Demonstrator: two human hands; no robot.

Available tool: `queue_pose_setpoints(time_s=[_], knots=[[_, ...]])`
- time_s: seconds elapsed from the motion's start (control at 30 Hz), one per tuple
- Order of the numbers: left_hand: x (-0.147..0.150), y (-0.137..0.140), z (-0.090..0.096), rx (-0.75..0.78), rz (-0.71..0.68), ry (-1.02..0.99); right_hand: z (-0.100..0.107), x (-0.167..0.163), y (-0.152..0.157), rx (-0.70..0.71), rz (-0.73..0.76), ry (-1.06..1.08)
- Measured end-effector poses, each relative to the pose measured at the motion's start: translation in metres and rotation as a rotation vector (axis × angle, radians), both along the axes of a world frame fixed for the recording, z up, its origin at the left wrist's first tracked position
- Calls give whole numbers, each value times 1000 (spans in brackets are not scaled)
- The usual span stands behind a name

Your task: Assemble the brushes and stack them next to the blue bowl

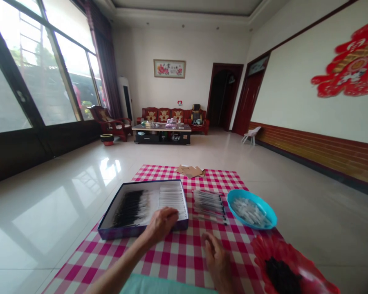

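My left hand [163, 223] reaches over the front right corner of a shallow box [110, 232]. Its fingers are curled together beside a row of white tubes [172, 198]; whatever they hold is hidden. Slim black pen-like sticks [130, 208] fill the box's left part. My right hand [216, 258] is low over the checked cloth, fingers bent and pressed together, and I cannot make out anything in them. Just beyond it lies a row of clear pens [210, 204] with dark ends.
A blue bowl [272, 218] of small clear pieces stands right of the pens. Nearer, a red flower-shaped dish [313, 271] holds small black pieces. Torn cardboard [191, 170] lies at the far edge of the pink checked cloth [178, 257]. A low table [162, 128] and sofa stand beyond.
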State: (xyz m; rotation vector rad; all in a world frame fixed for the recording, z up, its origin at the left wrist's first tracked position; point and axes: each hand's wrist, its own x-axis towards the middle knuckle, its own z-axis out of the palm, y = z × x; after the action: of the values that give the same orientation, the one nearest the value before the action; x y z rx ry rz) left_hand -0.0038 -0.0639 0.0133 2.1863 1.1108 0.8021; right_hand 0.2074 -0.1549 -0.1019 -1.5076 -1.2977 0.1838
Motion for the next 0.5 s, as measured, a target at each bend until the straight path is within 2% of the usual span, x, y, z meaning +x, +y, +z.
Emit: queue_pose_setpoints(time_s=[0.07,0.17,0.23,0.33,0.5], knots=[[-2,38,10,220,187,294,-5,1,2,12,-1,-19],[5,86,9,249,249,418,-13,1,4,17,-8,-19],[14,108,3,246,245,462,-16,-1,5,23,-10,-11],[28,126,-6,247,228,521,-17,-4,6,34,-11,18],[43,136,-14,260,225,558,-15,-6,6,53,-20,62]])
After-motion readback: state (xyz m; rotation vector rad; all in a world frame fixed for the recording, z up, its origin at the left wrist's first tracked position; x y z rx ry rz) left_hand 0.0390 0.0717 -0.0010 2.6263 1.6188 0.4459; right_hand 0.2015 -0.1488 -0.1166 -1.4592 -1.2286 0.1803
